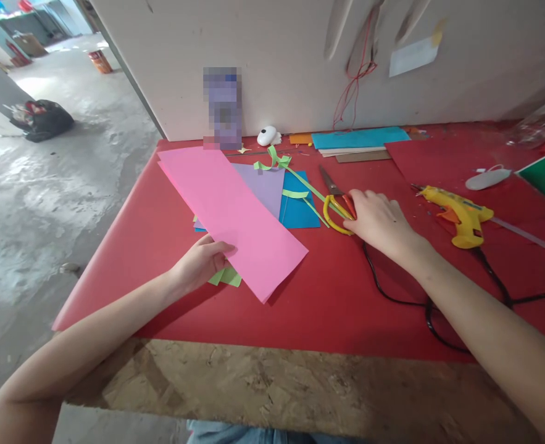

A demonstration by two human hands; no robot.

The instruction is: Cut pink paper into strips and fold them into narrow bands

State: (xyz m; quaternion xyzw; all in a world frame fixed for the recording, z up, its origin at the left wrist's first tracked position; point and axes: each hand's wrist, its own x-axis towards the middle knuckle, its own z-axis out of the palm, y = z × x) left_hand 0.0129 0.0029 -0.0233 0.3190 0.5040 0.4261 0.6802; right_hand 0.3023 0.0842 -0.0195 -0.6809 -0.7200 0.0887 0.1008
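A person's left hand grips pink paper by its near left edge, thumb on top and fingers beneath; the right hand, well apart from it, closes over the handles of a pair of scissors across the red-covered table; whether any finger passes through the loops cannot be told from this angle. The scissors lie directly ahead of the right hand's fingertips and to the right of the pink paper, well beyond the left hand's grasp; the right hand is plainly the nearer one. Their long axis runs from the handles at that hand away from the person and a little to the left, blades pointing toward the wall and parted only slightly, if at all; the paper's long axis slants the same way but more flatly, from a far left end to a near right corner, so the blades point past the sheet rather than at it. Between the two lie purple paper, blue paper and light green strips, one strip reaching to the scissors; a yellow glue gun rests to the right, beyond the right hand.
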